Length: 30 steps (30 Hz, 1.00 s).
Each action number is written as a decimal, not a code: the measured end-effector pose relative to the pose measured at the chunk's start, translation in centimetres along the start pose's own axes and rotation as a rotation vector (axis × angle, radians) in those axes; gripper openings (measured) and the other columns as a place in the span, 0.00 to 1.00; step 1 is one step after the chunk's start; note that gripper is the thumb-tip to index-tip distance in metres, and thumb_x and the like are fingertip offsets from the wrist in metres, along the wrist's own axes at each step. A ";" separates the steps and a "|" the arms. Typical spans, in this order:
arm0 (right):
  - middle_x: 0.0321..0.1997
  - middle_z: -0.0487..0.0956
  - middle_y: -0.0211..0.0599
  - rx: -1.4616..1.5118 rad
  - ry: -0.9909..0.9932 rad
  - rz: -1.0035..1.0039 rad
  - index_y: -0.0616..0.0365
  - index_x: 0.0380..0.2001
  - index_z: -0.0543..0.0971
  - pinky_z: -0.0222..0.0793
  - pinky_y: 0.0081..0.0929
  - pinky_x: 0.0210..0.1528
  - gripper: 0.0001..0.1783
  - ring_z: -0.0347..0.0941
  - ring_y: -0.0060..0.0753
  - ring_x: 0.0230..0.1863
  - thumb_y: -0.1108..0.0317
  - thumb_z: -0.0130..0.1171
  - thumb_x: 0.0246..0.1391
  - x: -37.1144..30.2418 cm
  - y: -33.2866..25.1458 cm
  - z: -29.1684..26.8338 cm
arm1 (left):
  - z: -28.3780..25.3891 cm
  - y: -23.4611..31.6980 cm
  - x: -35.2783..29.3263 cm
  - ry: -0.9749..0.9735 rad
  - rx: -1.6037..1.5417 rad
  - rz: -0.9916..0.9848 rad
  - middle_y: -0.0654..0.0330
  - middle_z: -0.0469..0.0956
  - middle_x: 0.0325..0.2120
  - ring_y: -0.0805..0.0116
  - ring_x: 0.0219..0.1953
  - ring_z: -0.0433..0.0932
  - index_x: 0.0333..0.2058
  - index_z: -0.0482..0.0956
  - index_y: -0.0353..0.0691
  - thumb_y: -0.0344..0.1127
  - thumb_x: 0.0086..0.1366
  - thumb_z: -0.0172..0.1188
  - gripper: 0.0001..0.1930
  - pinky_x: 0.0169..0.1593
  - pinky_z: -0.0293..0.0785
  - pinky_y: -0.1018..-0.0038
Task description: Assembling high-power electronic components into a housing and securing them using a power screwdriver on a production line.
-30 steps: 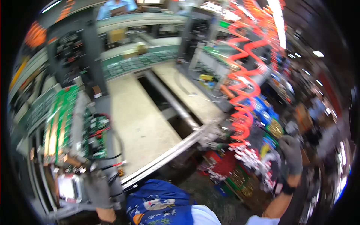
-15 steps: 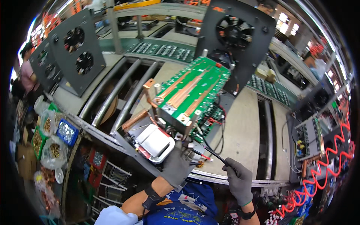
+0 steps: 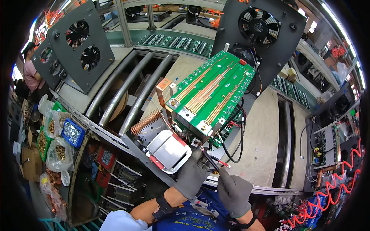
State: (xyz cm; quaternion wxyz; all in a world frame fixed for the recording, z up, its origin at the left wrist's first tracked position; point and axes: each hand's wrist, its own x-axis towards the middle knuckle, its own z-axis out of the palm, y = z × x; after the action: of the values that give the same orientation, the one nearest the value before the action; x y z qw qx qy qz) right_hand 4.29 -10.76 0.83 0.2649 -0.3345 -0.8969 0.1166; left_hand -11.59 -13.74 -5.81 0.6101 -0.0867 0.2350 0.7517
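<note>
A green circuit board with copper strips lies on top of a dark metal unit. At its near end sit a silver-white block with red edges and a copper coil. My left hand, in a grey glove, reaches in beside the silver block. Its fingers are closed at the unit's near end, and what they pinch is hidden. My grey-gloved right hand is closed on a slim dark rod-shaped tool. The tool's far end meets the parts by my left fingertips. Red and black wires hang close by.
Steel rollers run left of the unit. A dark panel with a fan stands behind it. Bags and bins of small metal parts sit at left. Another unit and a coiled red hose are at right.
My right hand has moved left and nearer my left hand, bringing the tool with it. The view has shifted, so the unit appears further right. My left hand stays at the near end.
</note>
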 end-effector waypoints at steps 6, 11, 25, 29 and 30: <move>0.20 0.75 0.36 0.027 -0.020 -0.063 0.57 0.48 0.84 0.64 0.36 0.21 0.22 0.73 0.40 0.18 0.78 0.68 0.46 0.7 -0.8 0.0 | -0.2 -0.2 -0.1 0.048 -0.026 -0.010 0.59 0.77 0.51 0.66 0.53 0.73 0.57 0.72 0.41 0.43 0.76 0.54 0.17 0.62 0.67 0.65; 0.20 0.75 0.34 -0.001 0.031 -0.071 0.57 0.50 0.83 0.64 0.36 0.21 0.23 0.73 0.39 0.18 0.77 0.68 0.47 1.1 -0.8 2.5 | 0.2 -0.2 -0.4 0.008 0.126 0.035 0.59 0.77 0.50 0.67 0.52 0.74 0.58 0.71 0.41 0.43 0.77 0.53 0.18 0.59 0.68 0.69; 0.20 0.72 0.27 -0.090 -0.028 -0.018 0.59 0.54 0.79 0.62 0.31 0.18 0.24 0.71 0.29 0.17 0.68 0.65 0.52 0.0 -2.3 4.0 | 1.6 0.4 -1.1 0.136 0.220 0.046 0.61 0.72 0.36 0.69 0.40 0.72 0.44 0.72 0.41 0.45 0.76 0.55 0.12 0.48 0.72 0.70; 0.20 0.72 0.28 -0.045 0.005 0.016 0.60 0.53 0.79 0.62 0.32 0.18 0.23 0.71 0.31 0.17 0.68 0.64 0.53 0.0 -2.3 4.3 | 1.9 0.6 -1.3 0.117 0.173 -0.003 0.61 0.72 0.36 0.69 0.40 0.72 0.44 0.73 0.41 0.46 0.76 0.54 0.13 0.47 0.73 0.70; 0.19 0.72 0.28 -0.035 0.013 0.032 0.60 0.53 0.79 0.62 0.32 0.18 0.23 0.72 0.31 0.17 0.68 0.64 0.53 0.0 -2.4 4.3 | 2.0 0.6 -1.4 0.121 0.170 -0.016 0.61 0.72 0.36 0.69 0.40 0.72 0.44 0.73 0.41 0.47 0.76 0.54 0.14 0.46 0.73 0.70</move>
State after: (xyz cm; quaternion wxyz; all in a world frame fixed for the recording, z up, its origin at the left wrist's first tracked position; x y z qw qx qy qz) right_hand 0.61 -12.66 -1.86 0.2628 -0.3541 -0.8916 0.1028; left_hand -11.57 -14.14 -3.34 0.6060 -0.0819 0.3335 0.7175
